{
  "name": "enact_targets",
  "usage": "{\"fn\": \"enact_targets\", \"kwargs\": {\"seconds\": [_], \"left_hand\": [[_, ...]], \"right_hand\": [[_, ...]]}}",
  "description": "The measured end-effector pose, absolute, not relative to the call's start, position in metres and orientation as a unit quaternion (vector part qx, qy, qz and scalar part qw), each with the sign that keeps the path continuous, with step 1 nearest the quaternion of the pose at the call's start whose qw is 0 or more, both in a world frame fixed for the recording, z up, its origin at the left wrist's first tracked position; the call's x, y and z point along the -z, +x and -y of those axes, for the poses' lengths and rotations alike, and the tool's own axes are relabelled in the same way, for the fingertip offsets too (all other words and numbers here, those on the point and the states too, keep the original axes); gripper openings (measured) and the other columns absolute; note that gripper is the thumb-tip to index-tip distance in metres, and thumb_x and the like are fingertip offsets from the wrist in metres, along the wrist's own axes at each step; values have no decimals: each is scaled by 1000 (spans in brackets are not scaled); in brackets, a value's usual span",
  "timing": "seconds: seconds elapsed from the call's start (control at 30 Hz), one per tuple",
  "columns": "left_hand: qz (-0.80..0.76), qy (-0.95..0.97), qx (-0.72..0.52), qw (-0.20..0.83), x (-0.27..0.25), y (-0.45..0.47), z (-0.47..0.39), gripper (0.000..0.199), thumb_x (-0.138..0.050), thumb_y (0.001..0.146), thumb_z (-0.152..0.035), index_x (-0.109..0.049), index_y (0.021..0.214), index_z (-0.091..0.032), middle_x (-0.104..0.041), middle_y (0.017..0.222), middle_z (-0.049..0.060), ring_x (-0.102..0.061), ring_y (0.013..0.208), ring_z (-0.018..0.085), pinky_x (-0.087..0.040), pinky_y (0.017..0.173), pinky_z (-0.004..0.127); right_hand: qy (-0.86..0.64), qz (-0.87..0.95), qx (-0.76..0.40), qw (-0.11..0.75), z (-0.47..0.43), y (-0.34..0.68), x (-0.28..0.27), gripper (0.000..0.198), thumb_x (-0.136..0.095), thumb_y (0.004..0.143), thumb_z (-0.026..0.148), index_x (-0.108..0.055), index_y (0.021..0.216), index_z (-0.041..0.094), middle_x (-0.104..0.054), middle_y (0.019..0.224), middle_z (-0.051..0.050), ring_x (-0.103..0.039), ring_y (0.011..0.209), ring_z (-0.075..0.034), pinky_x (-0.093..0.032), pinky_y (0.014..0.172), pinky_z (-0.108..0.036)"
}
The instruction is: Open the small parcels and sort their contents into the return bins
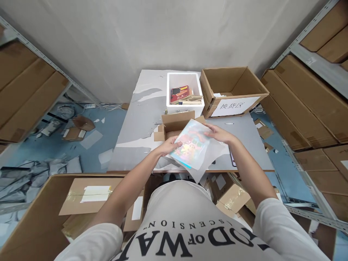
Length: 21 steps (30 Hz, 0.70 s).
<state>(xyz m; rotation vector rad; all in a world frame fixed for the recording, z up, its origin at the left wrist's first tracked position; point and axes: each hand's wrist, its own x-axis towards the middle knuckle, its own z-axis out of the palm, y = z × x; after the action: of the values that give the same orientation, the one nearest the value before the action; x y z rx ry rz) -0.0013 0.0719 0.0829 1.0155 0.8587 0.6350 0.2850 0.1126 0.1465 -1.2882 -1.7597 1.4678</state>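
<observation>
Over the front of the table I hold a thin, colourful book (190, 143), tilted, its cover hazy as if behind a translucent wrap. My left hand (169, 145) pinches its left edge, thumb on top. At the upper right edge, my right hand (219, 133) grips it too. A loose whitish sheet (208, 161) hangs beneath the book, past the table's front edge. Just behind the book stands a small opened cardboard box (176, 125), flaps up; the book hides part of it.
A white foam box (185, 108) with several books (179, 94) stands at the back. Beside it is a large open carton (233, 95) with a handwritten label. A phone (232, 158) lies by my right forearm. Cartons (89, 195) crowd below the table; shelves flank both sides.
</observation>
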Motion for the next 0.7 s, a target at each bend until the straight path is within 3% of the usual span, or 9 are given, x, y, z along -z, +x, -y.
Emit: {"fn": "enact_targets", "kwargs": {"seconds": [0.1,0.17,0.3,0.4,0.5,0.7], "left_hand": [[-417,401,-349,737,-77,-4,-60,55,-80,66,-44,-61,108,-14,-70,97,9,-67,76,18,-52,64,26],[-422,365,-380,738,-75,-5,-55,55,-81,64,-43,-61,108,-15,-70,98,9,-67,77,19,-53,66,28],[-425,305,-403,751,-69,-1,-49,56,-82,63,-42,-60,108,-16,-70,94,7,-67,71,17,-54,65,30],[-418,289,-405,760,-61,6,-47,57,-83,62,-42,-60,107,-17,-70,91,6,-67,69,17,-54,63,30],[-420,293,-401,760,-54,14,-47,55,-83,61,-43,-60,103,-16,-69,87,5,-65,65,16,-53,61,29],[-431,303,-419,740,-44,23,-47,55,-83,60,-45,-60,100,-16,-70,84,4,-64,66,15,-51,63,27]], "right_hand": [[-509,658,-438,341,-99,301,-151,43,-68,77,35,-61,118,27,-67,113,-7,-62,105,-23,-49,95,-46],[-519,632,-423,390,-83,305,-145,33,-61,81,34,-63,112,25,-69,104,-7,-65,95,-21,-54,87,-43],[-541,522,-526,398,-48,283,-113,21,-61,78,34,-62,93,21,-69,88,-5,-67,72,-16,-57,63,-33],[-553,423,-579,424,-35,255,-91,27,-68,71,40,-61,90,21,-67,76,-1,-64,63,-14,-56,59,-30],[-534,387,-596,458,-32,237,-84,33,-68,71,44,-63,95,22,-71,80,-2,-66,71,-17,-56,63,-31],[-496,455,-600,432,-33,230,-76,42,-73,67,32,-66,106,20,-72,104,-5,-65,99,-25,-54,84,-39]]}}
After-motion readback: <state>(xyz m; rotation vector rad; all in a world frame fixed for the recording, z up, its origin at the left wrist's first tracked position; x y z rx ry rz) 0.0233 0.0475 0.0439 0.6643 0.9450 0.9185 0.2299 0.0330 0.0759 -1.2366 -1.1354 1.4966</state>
